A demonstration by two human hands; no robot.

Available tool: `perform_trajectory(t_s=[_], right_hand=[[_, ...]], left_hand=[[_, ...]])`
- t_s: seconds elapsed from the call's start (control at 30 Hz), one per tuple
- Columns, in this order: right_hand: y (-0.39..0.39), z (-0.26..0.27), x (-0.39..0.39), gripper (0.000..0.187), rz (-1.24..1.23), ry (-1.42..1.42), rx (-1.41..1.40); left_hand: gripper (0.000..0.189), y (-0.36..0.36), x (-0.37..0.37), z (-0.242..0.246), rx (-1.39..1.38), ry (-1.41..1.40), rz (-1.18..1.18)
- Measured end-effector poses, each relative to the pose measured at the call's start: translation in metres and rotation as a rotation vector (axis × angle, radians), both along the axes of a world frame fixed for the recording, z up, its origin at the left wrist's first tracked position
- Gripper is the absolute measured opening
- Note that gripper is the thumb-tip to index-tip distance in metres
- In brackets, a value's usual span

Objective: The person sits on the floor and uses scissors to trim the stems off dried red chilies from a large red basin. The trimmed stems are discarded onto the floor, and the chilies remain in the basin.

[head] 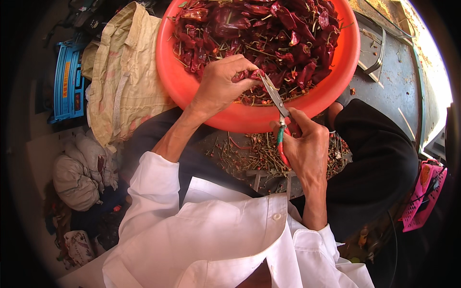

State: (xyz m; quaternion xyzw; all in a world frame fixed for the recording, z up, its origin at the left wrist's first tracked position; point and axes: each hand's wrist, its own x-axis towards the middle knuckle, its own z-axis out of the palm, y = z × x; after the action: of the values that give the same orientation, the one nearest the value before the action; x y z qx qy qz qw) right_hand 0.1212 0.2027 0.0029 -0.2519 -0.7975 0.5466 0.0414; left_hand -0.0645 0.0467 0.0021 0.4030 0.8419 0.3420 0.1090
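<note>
My left hand (221,84) pinches a dried red chili pepper (256,74) between thumb and fingers, above the near part of a red plastic basin (216,117). In my right hand (306,144) is a pair of scissors (276,97), its handles wrapped in green and red. The blades point up and left, their tips at the end of the held pepper. Whether the blades touch it is hard to tell. Many dried red peppers (230,25) with thin stems fill the basin.
Cut stems and bits (263,153) litter the ground below the basin, between my legs. A woven sack (126,79) and a blue crate-like object (68,82) lie to the left. On the right are a metal surface (392,93) and a pink plastic basket (423,198).
</note>
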Motion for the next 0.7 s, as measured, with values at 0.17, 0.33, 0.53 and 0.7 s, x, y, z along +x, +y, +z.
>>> perform_trajectory(t_s=[0.17,0.33,0.53,0.7], right_hand=[[0.0006,0.0024,-0.0004,0.031,-0.021,0.008,-0.044],[-0.0013,0.0001,-0.0009,0.032,-0.006,0.02,-0.033],[-0.0035,-0.0027,-0.0001,0.034,-0.004,-0.044,-0.026],[-0.003,-0.0015,-0.0006,0.034,-0.003,-0.078,-0.077]], left_hand=[[0.027,0.0005,-0.0028,-0.0001,0.024,0.048,-0.028],[0.028,-0.0009,-0.0034,0.0008,-0.019,0.014,-0.002],[0.029,-0.0008,-0.0028,0.0009,-0.008,0.01,-0.018],[0.029,-0.0008,-0.0032,0.0008,-0.013,-0.001,-0.019]])
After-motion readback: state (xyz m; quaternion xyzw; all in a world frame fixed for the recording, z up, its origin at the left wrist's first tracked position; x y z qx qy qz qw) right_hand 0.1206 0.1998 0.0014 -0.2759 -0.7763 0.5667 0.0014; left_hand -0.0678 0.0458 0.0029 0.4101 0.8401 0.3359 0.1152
